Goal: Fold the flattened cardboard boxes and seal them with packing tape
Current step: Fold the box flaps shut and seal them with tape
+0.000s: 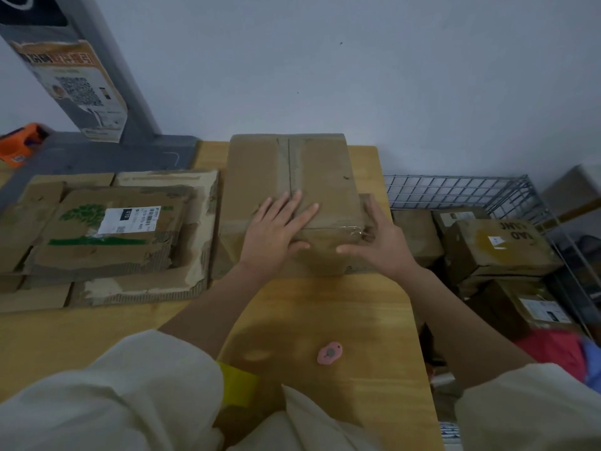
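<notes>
A folded cardboard box [292, 196] stands on the wooden desk [341, 314] near its far edge, close to the pale wall, with its top flaps closed and a strip of clear packing tape [289, 167] running along the centre seam and over the near edge. The person's left hand [276, 229] lies flat on the near part of the box top, its fingers [294, 206] straight and slightly spread across the taped seam, the thumb reaching down onto the near face. The right hand [380, 236] rests against the box's near right corner, fingers straight and close together along the side, thumb pointing left across the front face; neither hand curls round anything. To the left of the box lies a stack of flattened cardboard boxes [107, 236], the top one bearing a white shipping label [131, 219]. A small pink object [330, 352] sits on the desk nearer the person, well apart from the box. An orange tape dispenser [21, 143] rests at the far left. To the right of the desk, a wire basket [461, 187] holds several sealed boxes.
</notes>
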